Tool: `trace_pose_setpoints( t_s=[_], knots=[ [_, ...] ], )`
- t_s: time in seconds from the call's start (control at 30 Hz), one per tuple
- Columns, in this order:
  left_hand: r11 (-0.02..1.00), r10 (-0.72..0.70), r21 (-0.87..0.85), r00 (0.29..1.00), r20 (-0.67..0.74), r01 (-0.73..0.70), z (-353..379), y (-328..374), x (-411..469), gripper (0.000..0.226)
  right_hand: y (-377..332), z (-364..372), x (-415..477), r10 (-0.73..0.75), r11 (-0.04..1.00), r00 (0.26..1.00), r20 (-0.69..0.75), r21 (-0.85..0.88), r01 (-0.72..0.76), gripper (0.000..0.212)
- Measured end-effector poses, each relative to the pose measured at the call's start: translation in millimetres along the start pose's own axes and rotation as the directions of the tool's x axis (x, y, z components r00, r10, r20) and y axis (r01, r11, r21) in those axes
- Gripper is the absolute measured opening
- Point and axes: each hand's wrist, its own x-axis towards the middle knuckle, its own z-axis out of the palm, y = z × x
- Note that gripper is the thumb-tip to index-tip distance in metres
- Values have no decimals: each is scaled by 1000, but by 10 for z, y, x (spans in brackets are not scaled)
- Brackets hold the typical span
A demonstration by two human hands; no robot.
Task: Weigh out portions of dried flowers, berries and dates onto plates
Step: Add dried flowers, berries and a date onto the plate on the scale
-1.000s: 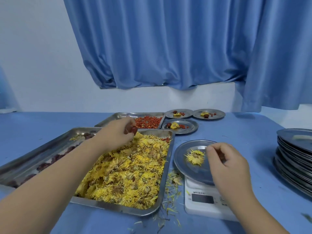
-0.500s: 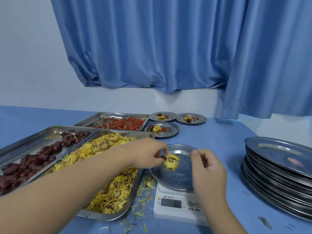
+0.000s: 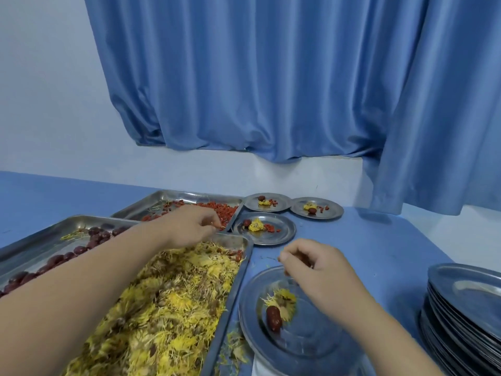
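At the lower centre of the frame a steel plate (image 3: 306, 340) carries a small clump of yellow dried flowers (image 3: 282, 301) with one dark red date (image 3: 273, 318) lying against its lower left side. Under the plate's near edge a sliver of a white scale (image 3: 261, 368) shows at the bottom of the frame.

The right hand (image 3: 317, 270) hovers over the upper part of this plate, fingers curled inward with the tips bunched together; whether anything is pinched between them cannot be told.

Left of the plate, just beside it, a long tray of dried yellow flowers (image 3: 173, 302) fills the lower left. The left forearm crosses above it, and the left hand (image 3: 189, 226) sits at the centre left of the frame over the near edge of a tray of red berries (image 3: 214, 210), fingertips pinched closed around a few small pieces.

At the far left a third tray (image 3: 35, 242) holds dark dates (image 3: 92, 237).

Beyond the flower tray, at centre, three filled plates sit close together: a nearer plate (image 3: 264, 229) and two farther ones (image 3: 268, 203) (image 3: 317, 208), each with flowers, berries and a date.

A stack of empty plates (image 3: 466, 313) stands at the lower right. All rests on a blue table (image 3: 366, 240), with a blue curtain (image 3: 271, 77) across the upper frame.
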Motion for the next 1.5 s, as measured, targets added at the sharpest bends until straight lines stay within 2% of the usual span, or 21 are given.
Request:
trace_pose_setpoints(
  t_s=[0.13, 0.23, 0.33, 0.43, 0.53, 0.7, 0.83, 0.93, 1.03, 1.3, 1.4, 1.5],
  knots=[
    [977, -209, -63, 973, -102, 204, -44, -575, 166, 11, 98, -81, 317, -49, 994, 997, 55, -90, 54, 11],
    [954, -293, 38, 950, -105, 298, -76, -835, 353, 11, 231, -150, 492, -27, 994, 997, 73, -108, 35, 9],
    [949, -277, 132, 956, -92, 287, -43, -879, 619, 9, 413, -228, 594, 24, 987, 997, 79, -161, -11, 11],
    [940, -279, 196, 960, -22, 278, 118, -817, 932, 13, 590, -288, 623, 58, 978, 998, 40, -201, -49, 12],
    [934, -309, 210, 949, 60, 290, 319, -729, 1212, 29, 702, -303, 635, 48, 979, 999, -9, -196, -49, 13],
    [929, -345, 216, 915, 209, 301, 582, -598, 1501, 48, 789, -270, 652, 63, 981, 998, 6, -183, -61, 17],
    [918, -376, 231, 893, 246, 323, 710, -563, 1602, 47, 812, -291, 647, 73, 986, 997, -28, -145, -77, 16],
    [935, -354, 146, 880, 318, 323, 750, -527, 1631, 44, 809, -303, 659, 78, 991, 996, -47, -108, -83, 16],
    [932, -363, 105, 886, 290, 347, 703, -504, 1629, 36, 815, -297, 666, 79, 991, 996, -52, -105, -84, 16],
    [888, -447, 215, 873, 196, 406, 702, -574, 1611, 24, 854, -270, 661, 76, 990, 996, -45, -112, -81, 17],
    [866, -466, 278, 872, 147, 416, 735, -547, 1606, 34, 859, -278, 663, 69, 992, 996, -57, -102, -75, 17],
    [879, -451, 275, 865, 219, 389, 742, -499, 1615, 48, 882, -283, 661, 79, 992, 995, -67, -96, -85, 18]
  ],
)
